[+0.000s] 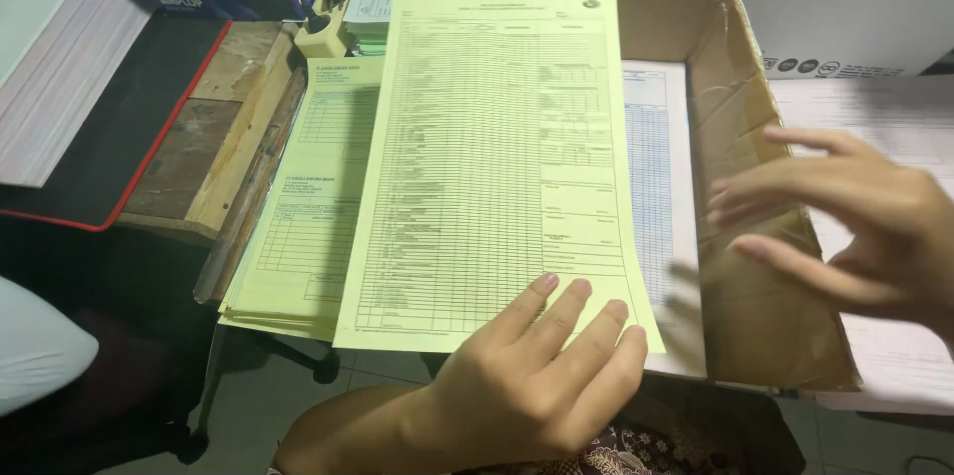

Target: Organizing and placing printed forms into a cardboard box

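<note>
Our left hand (537,376) lies flat, fingers together, pinning the yellow form (497,167) at its near edge so it won't slide. The form sits across the cardboard box (765,316) w/ a white sheet (661,177) inside. Right hand (855,227) spread, empty, blurred, over the box's right wall.

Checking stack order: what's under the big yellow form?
Under the yellow form, a white-and-blue sheet shows at right and smaller yellow forms at left. The left hand presses it; anything beneath stays covered.

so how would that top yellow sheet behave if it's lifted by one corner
The yellow sheet is a single thin form, so probably light and floppy, drooping when lifted. It lies loose across a cardboard box, pinned only by the left hand, so it likely slides easily.
</note>
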